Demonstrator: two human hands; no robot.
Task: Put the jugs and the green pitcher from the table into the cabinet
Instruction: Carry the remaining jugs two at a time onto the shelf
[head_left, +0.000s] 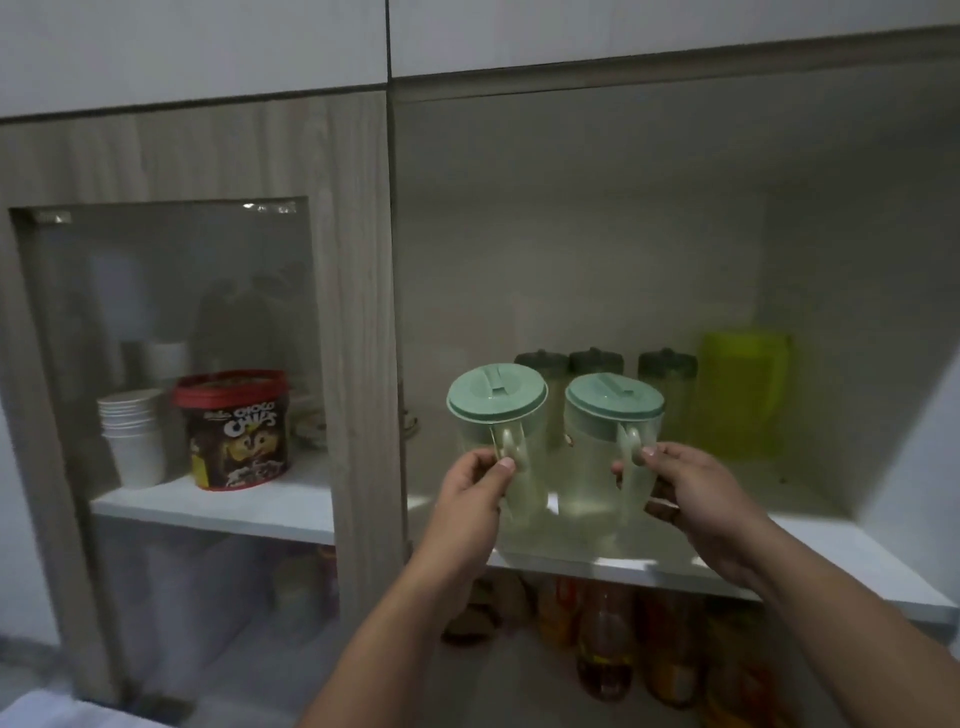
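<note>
From the head camera I see both jugs at the front of the open cabinet shelf (810, 540). My left hand (470, 486) pinches the handle of the left jug (496, 441); my right hand (691, 491) grips the handle of the right jug (610, 452). Whether their bases rest on the shelf I cannot tell. The green pitcher (740, 395) stands at the back right, beside three dark-lidded bottles (597, 364). I judge this the placing step; next I should settle both jugs, then let go without tipping them.

Each hand's grip pinches a lidded jug's handle: left hand (475, 480), right hand (691, 488).
</note>
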